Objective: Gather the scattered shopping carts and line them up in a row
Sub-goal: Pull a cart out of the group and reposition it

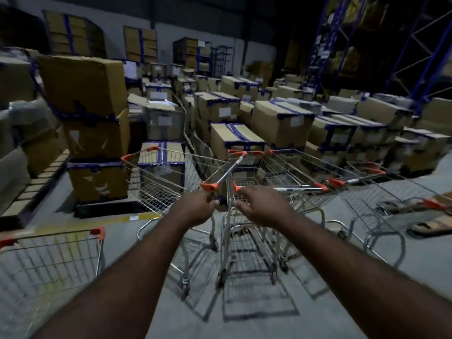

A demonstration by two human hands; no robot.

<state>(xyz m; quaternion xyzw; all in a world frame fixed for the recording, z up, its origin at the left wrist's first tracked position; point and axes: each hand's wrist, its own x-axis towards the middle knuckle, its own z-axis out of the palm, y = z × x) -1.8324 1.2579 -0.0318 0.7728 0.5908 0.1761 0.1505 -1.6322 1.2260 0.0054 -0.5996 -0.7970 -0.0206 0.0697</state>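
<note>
**Hand and Cart Positions, Warehouse Floor**

Both arms extend forward from the bottom of the view. The left hand (199, 207) is closed around the rear frame of the left cart (161, 182), just below the orange corner cap at the near end of its handle bar (226, 171). The handle bar runs diagonally up and to the right from that hand. The right hand (260, 204) rests on the rear edge of the centre cart (247, 241), fingers curled over the wire rim beside an orange cap; how firm this grip is cannot be told. The 2 hands sit close together, with a narrow gap between them.

The centre cart stands directly ahead of the hands. A third cart (305, 177) lies just right of it, and a fourth cart (374, 192) stands further right. A separate cart (49, 260) stands apart at lower left, well clear of both hands.

Taped cardboard boxes (281, 121) fill the floor beyond the carts. Blue racking (430, 57) rises at upper right. The floor (342, 277) is grey.
</note>
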